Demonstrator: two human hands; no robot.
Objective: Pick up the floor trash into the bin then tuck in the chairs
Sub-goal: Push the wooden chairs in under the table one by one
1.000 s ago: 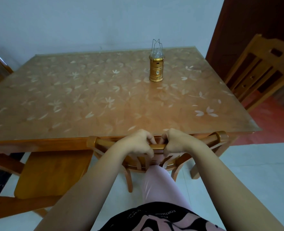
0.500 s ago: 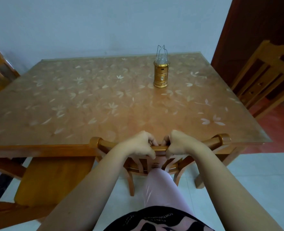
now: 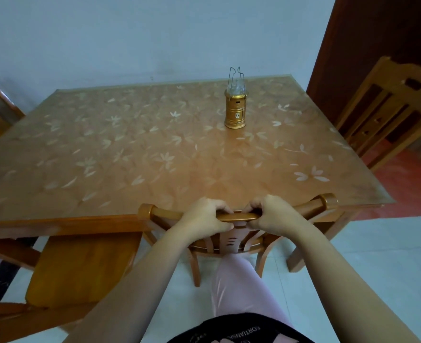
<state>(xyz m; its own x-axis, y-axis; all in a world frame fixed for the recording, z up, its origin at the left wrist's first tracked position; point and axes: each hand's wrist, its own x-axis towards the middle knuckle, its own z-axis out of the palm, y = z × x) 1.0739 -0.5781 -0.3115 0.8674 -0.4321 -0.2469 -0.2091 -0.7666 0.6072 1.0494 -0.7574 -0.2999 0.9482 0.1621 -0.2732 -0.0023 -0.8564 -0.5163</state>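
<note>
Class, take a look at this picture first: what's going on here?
A person stands at a wooden table, left hand and right hand both gripping the top rail of a chair whose back sits at the table's near edge, so it looks nearly tucked in. A gold lantern stands on the table. Another chair's seat juts out on the left, and a third chair stands off to the right. No trash or bin shows.

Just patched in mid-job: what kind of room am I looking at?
Probably a home dining area: a square wooden table, a near chair at its edge, another chair at right, and a gold lantern on top.
</note>
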